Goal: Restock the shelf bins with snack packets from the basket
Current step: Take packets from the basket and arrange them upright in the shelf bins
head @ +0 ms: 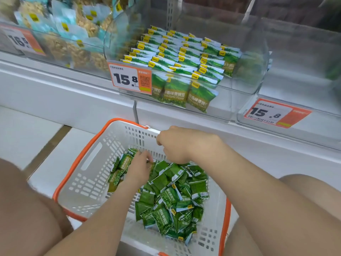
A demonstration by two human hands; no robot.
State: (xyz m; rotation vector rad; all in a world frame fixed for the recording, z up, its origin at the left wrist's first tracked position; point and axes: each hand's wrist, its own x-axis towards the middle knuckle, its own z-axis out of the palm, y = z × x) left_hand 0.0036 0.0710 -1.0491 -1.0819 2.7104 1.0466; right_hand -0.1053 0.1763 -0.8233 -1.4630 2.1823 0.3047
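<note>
Green snack packets (171,198) lie heaped loose in a white basket (88,174) with an orange rim, set on the floor below the shelf. The person's left hand (139,169) reaches down into the far-left part of the heap. Its fingers are buried among the packets and blurred, so it cannot be told whether they pinch one. The right hand (177,145) hovers just beside it, above the heap near the basket's far wall, fingers curled under into a fist; what it holds, if anything, is hidden. Above, a clear shelf bin (254,58) carries matching stocked packets (177,58) stood upright in neat rows across its left and middle. An orange-edged price tag (130,78) reading 15.8 is fixed to its front. The neighbouring bin (60,34) to the left holds pale blue packets with tan contents.
</note>
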